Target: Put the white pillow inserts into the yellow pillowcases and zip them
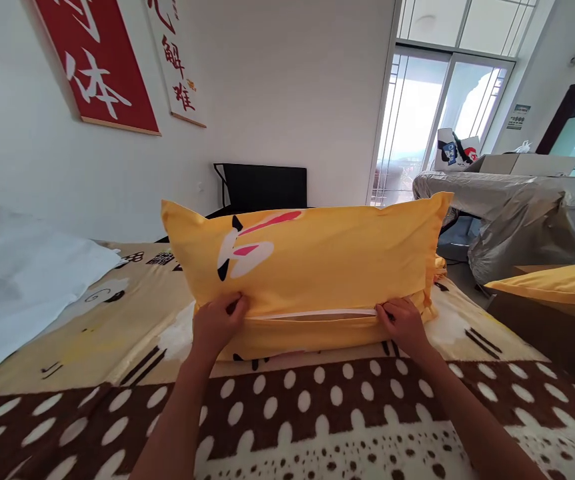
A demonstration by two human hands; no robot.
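A yellow pillow (337,260) with a white and pink rabbit-ear print stands on its long side on a patterned blanket (317,400). Along its lower part runs a long slit with a white edge, partly open. My left hand (219,322) pinches the yellow fabric at the slit's left end. At the right end, my right hand (401,321) grips the fabric edge between thumb and fingers. Below the slit, a fold of the yellow cover rests on the blanket.
White bedding (22,273) lies at the left. Another yellow pillow (562,283) is at the right edge, on something dark brown. Behind stand a black chair-like object (266,187) and a plastic-covered piece of furniture (512,207) with a box on top.
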